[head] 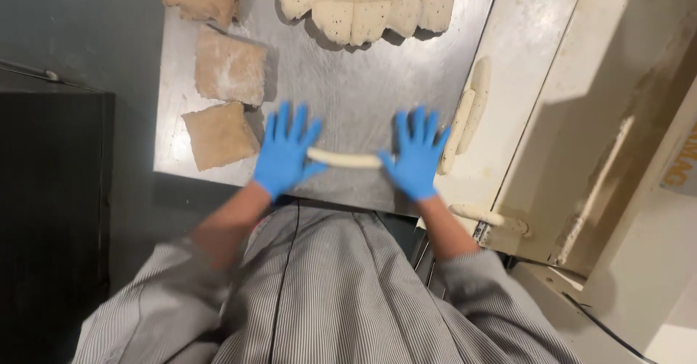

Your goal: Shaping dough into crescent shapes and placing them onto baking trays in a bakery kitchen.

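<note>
Both gloved hands are lying flat, fingers spread, pressing down on a pale dough rope point(343, 160) at frame centre: left hand point(284, 153) is covering its left end, right hand point(417, 156) its right end. No pinching, palms only. Rope is lying on the steel table point(341, 88). Three square floured dough slabs point(229, 66) are sitting upper left, a scored seeded dough sheet point(367, 1) top centre, finished dough sticks point(465, 120) right, on a cream board point(537, 81).

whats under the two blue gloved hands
A pale dough rope lies on the steel table; its middle shows between the left hand and right hand, while its ends are covered.
</note>
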